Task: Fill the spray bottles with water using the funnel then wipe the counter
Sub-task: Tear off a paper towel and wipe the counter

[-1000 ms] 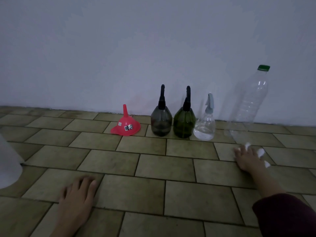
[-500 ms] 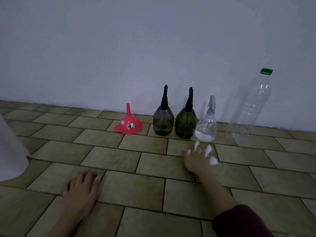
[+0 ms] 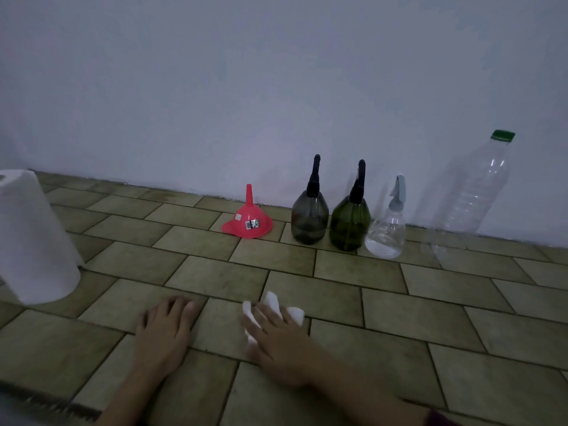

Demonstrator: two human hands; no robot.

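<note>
Pressing a wad of white paper towel point(image 3: 278, 305) flat against the tiled bench point(image 3: 384, 318) was my right hand point(image 3: 276, 339), fingers spread out fairly straight over it, with bits of towel poking out past the fingertips and along the thumb side. It looked a little blurred, tbh. My left hand point(image 3: 164, 330) lay just beside it on the tiles, palm down, fingers relaxed and close together, holding nothing.

Back against the white wall point(image 3: 276, 87) everything stood in a row. The red funnel point(image 3: 247, 218) sat upside down, wide mouth on the tiles and spout pointing up, with a small sticker on its side. Just right of it was the smoky grey spray bottle point(image 3: 309, 215) with a black pump top, then the dark green spray bottle point(image 3: 350, 221) with the same kind of top, nearly touching the grey one. Next came the small clear spray bottle point(image 3: 386, 233) with a pale grey trigger head, and it seemed to have some water in the bottom. Further right, a bit apart from the rest, stood the tall clear plastic bottle point(image 3: 473, 192) with a green cap, upright by the wall.

Over at the left edge the roll of paper towels point(image 3: 33, 238) stood on end, well apart from the bottles.
</note>
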